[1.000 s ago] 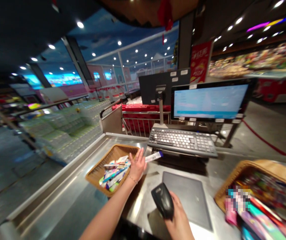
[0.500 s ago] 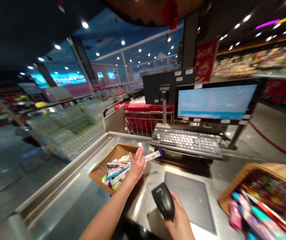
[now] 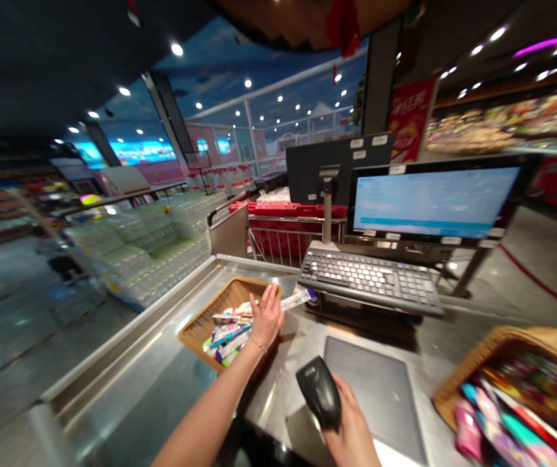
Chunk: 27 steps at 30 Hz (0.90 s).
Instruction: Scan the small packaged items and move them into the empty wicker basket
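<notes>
My left hand (image 3: 265,319) is over the right side of a wicker basket (image 3: 195,329) on the metal counter. It is closed on a long, slim, clear-and-white pack (image 3: 296,300) with a purple end, which sticks out to the right past the basket rim. My palm and fingers hide the rest of the pack. Slim, colourful packets (image 3: 232,332) lie in the basket below the hand. My right hand (image 3: 352,425) grips a black handheld barcode scanner (image 3: 318,392) above the counter, its head tilted up and to the left.
A grey pad (image 3: 374,392) is set in the counter (image 3: 149,383). Behind it stand a keyboard (image 3: 369,277) and a lit monitor (image 3: 434,202). At right, another wicker basket (image 3: 473,357) holds colourful goods, blurred. A shopping cart (image 3: 278,241) stands beyond the counter.
The view has turned slightly left, so the surroundings sit further right. My left hand and the slim pack have shifted a little left over the basket. Both grips look the same.
</notes>
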Tool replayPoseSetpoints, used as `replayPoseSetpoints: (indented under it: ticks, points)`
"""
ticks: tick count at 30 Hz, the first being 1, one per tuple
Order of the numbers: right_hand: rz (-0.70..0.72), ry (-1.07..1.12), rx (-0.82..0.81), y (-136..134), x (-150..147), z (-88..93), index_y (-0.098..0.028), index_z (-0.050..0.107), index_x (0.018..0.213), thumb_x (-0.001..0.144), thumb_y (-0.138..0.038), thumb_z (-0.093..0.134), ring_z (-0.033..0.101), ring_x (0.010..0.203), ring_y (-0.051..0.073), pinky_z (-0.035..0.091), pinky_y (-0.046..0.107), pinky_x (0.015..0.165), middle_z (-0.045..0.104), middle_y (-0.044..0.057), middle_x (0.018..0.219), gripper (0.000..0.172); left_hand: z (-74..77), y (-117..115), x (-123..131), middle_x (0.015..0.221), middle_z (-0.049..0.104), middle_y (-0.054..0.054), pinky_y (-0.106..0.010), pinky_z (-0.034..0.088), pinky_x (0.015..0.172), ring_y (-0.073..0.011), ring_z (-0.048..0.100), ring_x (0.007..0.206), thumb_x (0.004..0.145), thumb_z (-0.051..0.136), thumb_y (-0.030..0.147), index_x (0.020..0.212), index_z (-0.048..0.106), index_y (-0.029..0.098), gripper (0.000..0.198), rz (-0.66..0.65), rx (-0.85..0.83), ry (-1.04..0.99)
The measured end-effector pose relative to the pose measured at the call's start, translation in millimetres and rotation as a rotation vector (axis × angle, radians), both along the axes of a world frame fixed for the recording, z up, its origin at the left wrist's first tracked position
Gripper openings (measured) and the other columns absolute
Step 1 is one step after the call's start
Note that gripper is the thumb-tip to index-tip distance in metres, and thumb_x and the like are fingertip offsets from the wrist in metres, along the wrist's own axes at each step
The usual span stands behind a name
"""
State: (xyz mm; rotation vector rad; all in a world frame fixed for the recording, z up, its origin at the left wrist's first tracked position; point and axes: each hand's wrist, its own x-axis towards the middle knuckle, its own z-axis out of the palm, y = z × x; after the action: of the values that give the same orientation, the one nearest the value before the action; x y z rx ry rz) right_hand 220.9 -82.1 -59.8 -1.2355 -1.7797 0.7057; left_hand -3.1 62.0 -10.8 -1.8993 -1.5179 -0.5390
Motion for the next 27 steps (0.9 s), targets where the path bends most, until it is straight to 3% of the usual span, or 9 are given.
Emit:
replayPoseSetpoints:
  ticks: [7, 11, 16, 27]
  points:
    - [-0.107, 0.089, 0.020, -2, -11, -0.5, -0.020, 0.065, 0.114, 0.067, -0.009, 0.051, 0.059, 0.121, 0.028, 0.048, 0.039, 0.103, 0.063, 0.010, 0.125, 0.050, 6.5, -2, -7, 0.149, 0.040, -0.014, -0.058, -0.015, 0.115, -0.0257, 0.034, 0.141, 0.085, 0.051, 0.025, 0.095, 0.066, 0.020, 0.019, 0.013, 0.005, -0.036]
    - [-0.059, 0.085, 0.007, -2, -11, 2.1, -0.022, 0.067, 0.112, 0.066, -0.011, 0.054, 0.061, 0.118, 0.030, 0.050, 0.039, 0.100, 0.065, 0.009, 0.123, 0.049, 6.4, -3, -9, 0.150, 0.038, -0.014, -0.060, -0.014, 0.114, -0.0262, 0.033, 0.141, 0.084, 0.051, 0.025, 0.095, 0.065, 0.020, 0.018, 0.007, -0.013, -0.061]
    - [-0.097, 0.145, 0.013, -4, -14, 5.0, -0.021, 0.066, 0.114, 0.067, -0.011, 0.052, 0.059, 0.121, 0.029, 0.048, 0.039, 0.102, 0.065, 0.010, 0.123, 0.050, 6.8, -4, -12, 0.150, 0.038, -0.013, -0.059, -0.013, 0.115, -0.0253, 0.032, 0.142, 0.084, 0.051, 0.024, 0.094, 0.064, 0.021, 0.017, 0.034, -0.012, -0.065]
    - [-0.010, 0.087, 0.049, 2, -12, -10.9, -0.023, 0.067, 0.113, 0.063, -0.012, 0.055, 0.061, 0.119, 0.031, 0.052, 0.039, 0.098, 0.066, 0.011, 0.123, 0.053, 7.9, -7, -21, 0.149, 0.040, -0.013, -0.058, -0.012, 0.116, -0.0260, 0.036, 0.140, 0.083, 0.052, 0.022, 0.093, 0.064, 0.020, 0.016, 0.081, 0.013, -0.082]
